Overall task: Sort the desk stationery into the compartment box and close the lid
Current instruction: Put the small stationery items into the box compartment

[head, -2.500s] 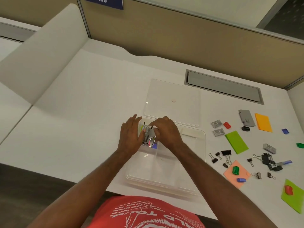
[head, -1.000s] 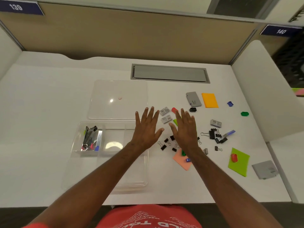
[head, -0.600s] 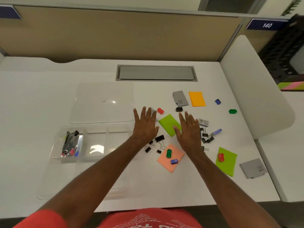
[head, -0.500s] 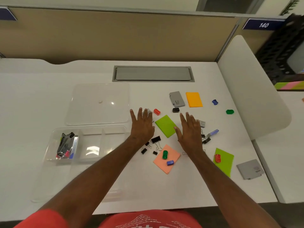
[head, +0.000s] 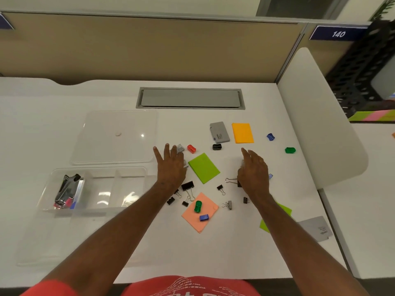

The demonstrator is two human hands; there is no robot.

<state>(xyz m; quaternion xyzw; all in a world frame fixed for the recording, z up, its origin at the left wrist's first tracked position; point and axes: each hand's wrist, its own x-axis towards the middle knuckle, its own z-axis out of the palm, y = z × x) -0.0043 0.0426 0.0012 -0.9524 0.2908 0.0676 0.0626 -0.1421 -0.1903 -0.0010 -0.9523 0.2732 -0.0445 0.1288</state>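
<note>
Clearly both arms reach forward from the bottom of the view over the white tabletop (head: 64,124), and both hands hover palm-down among the scattered stationery, holding nothing. The left hand (head: 171,167) has its fingers straight and spread, its fingertips near a small grey staple box (head: 180,148) and a red clip (head: 191,148). The right hand (head: 253,174) is relaxed, with fingers extended and slightly drooping, over a cluster of black binder clips whose wire handle (head: 230,180) sticks out from under its left side; whether it touches them cannot be told. Between the hands lies a green sticky-note pad (head: 204,168), and nearer the person a salmon pad (head: 199,212) carries a green clip (head: 198,206) and a blue clip (head: 204,217). More black binder clips (head: 188,186) lie just beside the left wrist. Farther back sit a grey case (head: 219,132), an orange pad (head: 242,133), a small black clip (head: 217,146), a blue sharpener-like piece (head: 270,136) and another green clip (head: 290,150). The clear compartment box (head: 132,174) stands at the left, near the front edge, open; its far-left compartment holds a bundle of metal and coloured items (head: 66,192), while the neighbouring compartments look bare. Its transparent lid (head: 115,136) lies flat just behind the box, apart from it.
</note>
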